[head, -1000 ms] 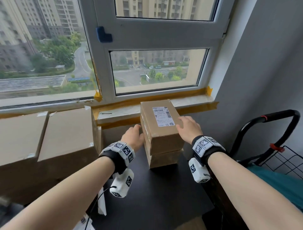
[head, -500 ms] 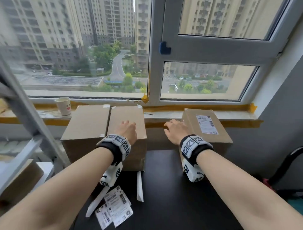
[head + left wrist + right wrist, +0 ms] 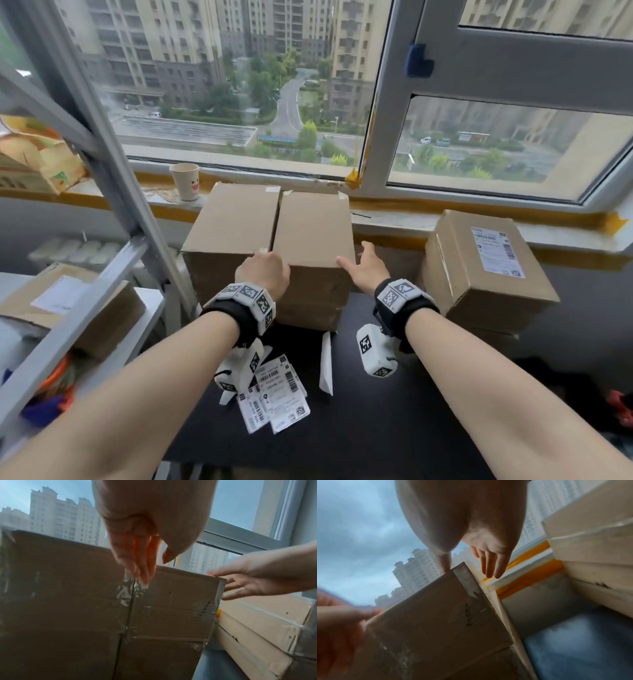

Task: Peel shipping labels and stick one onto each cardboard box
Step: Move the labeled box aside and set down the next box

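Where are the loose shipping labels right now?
In the head view, the shipping labels lie fanned on the black table, near its left front, below the left hand and beside a white strip.

Near the middle of the frame my left hand (image 3: 263,272) rests on the near top edge of the unlabelled cardboard box (image 3: 313,236), knuckles up, while my right hand (image 3: 368,265) reaches at its right corner with fingers straight and thumb on the top edge. A second plain box (image 3: 233,226) stands touching it on the left. At the right a labelled box (image 3: 479,274) sits on another box. Loose shipping labels (image 3: 277,390) lie on the black counter (image 3: 376,428) at lower centre, below my left wrist. A paper cup (image 3: 186,181) stands on the windowsill (image 3: 394,219).
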Motion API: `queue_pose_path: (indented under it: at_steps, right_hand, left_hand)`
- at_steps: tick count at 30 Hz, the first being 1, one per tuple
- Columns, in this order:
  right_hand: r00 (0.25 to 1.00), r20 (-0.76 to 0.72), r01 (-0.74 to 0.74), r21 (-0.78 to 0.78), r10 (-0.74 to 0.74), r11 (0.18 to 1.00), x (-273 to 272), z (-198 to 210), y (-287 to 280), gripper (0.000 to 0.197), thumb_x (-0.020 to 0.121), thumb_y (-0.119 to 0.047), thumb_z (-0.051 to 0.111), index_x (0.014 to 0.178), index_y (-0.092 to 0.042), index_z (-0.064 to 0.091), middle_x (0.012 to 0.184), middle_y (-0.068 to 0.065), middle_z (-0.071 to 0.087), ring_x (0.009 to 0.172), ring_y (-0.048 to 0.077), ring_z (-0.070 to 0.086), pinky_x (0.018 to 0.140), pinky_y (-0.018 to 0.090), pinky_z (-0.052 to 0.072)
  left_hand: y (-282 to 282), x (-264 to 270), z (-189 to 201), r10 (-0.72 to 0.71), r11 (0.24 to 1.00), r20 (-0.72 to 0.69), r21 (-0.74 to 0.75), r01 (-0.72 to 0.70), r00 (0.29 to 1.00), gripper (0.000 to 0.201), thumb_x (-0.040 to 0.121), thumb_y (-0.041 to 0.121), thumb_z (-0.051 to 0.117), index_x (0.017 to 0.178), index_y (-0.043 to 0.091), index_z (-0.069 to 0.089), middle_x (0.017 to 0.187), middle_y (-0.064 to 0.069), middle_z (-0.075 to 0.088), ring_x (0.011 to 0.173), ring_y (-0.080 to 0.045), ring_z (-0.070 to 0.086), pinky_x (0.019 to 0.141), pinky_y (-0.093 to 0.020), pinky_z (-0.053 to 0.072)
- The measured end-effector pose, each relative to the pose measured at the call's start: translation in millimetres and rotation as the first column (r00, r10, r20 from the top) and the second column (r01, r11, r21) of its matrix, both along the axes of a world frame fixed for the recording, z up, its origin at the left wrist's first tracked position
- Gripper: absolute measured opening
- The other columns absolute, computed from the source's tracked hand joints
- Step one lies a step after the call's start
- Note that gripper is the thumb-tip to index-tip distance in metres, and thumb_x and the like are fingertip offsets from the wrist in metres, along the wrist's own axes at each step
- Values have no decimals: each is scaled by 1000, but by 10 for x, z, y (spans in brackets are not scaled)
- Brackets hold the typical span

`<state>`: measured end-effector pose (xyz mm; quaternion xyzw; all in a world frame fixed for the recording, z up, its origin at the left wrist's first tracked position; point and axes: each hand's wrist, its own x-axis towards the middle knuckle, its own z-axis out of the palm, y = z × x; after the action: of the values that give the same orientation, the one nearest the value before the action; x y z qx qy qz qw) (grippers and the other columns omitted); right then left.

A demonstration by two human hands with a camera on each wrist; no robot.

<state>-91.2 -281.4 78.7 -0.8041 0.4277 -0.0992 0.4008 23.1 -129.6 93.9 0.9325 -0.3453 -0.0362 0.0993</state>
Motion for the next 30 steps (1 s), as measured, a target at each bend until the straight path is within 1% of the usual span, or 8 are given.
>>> queue_pose_path:
  at_steps: [4,8,18,22,24,26,28,30]
  right_hand:
    - [987,160,-12,183,-18,983,-1,-69,-46,68,91,-25,60,146,-5,25,146,10,42,133,25,42,107,33,33]
    - [970,239,-20,229,-36,973,15,-99,-41,58,91,-14,60,142,-5,34,140,11,49,127,24,47,107,33,37]
    - [915,353,39,410,-198,911,-73,-226,-51,71,86,2,60,147,-4,24,142,14,47,127,25,49,107,36,39]
    - [899,384,15,453,-211,891,-114,-224,-73,73,86,9,57,148,-7,23,139,14,49,125,25,50,103,31,42]
    - [896,398,-2,444,-195,896,-142,-195,-71,72,85,11,57,147,-9,26,139,14,49,126,26,49,104,34,43]
    - [892,414,-13,423,-181,906,-203,-138,-59,71,84,12,57,146,-10,29,138,13,50,125,27,49,102,36,45]
    - [884,435,-17,394,-170,919,-305,-87,-51,71,84,11,58,145,-11,31,137,14,51,125,27,50,103,39,45]
    - [870,458,3,370,-184,929,-455,-27,-42,71,83,9,59,145,-12,31,137,15,51,125,27,50,105,42,44]
  left_hand:
    - [-9,11,-97,131,991,-201,-9,-136,971,49,94,46,41,100,3,63,111,-16,64,105,-36,59,82,-35,44]
    - [-42,-19,-196,112,983,-331,-101,-153,937,49,94,48,42,98,5,66,110,-14,66,105,-35,59,82,-33,42]
    - [21,-165,-211,217,948,-379,-136,-286,899,58,95,52,36,100,0,61,111,-17,63,107,-36,57,82,-34,41]
    - [28,-114,-285,122,933,-426,-259,-250,897,53,94,50,39,126,11,55,125,-11,60,120,-31,51,95,-35,39]
    - [34,-102,-307,87,905,-445,-338,-258,891,45,95,48,41,99,10,64,103,-10,66,110,-32,55,87,-34,39]
    - [63,-147,-236,85,879,-457,-384,-283,885,52,96,47,40,59,11,48,67,-5,55,88,-33,55,71,-32,33]
    - [78,-184,-160,70,857,-483,-419,-300,873,54,95,44,43,53,12,41,59,-2,49,77,-28,51,69,-30,32]
    - [42,-194,-161,-21,822,-522,-494,-283,852,40,92,43,50,69,12,58,74,-4,62,82,-23,58,79,-29,44]
